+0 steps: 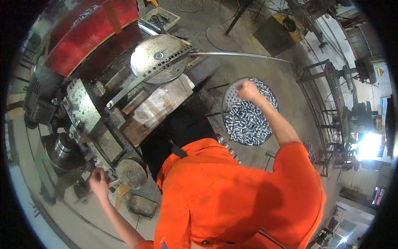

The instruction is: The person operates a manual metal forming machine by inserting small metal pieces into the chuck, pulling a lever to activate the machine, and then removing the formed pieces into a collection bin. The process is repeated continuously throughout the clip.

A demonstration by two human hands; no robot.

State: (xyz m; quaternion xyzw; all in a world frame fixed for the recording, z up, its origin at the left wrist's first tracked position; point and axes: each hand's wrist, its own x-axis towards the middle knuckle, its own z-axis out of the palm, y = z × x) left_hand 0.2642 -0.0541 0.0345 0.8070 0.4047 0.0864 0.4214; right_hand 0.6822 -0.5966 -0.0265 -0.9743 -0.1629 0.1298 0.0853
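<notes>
At the lower left, my left hand (98,181) is closed beside the machine's handles and a round metal handwheel (131,174). What its fingers grip, if anything, is hidden. My right arm stretches forward to the right, with my right hand (248,90) curled above a round perforated tray (230,98). Short shiny metal cylinders (250,123) are heaped over most of the tray. My right fingers are closed and mostly turned away, so I cannot make out whether a cylinder is in them.
A machine with a large metal disc (143,62) and a bar with a row of holes (137,85) stands ahead. A long rod (244,54) sticks out to the right. Behind are a red curved panel (91,35) and a tool tray (166,18); metal racks (319,79) stand far right.
</notes>
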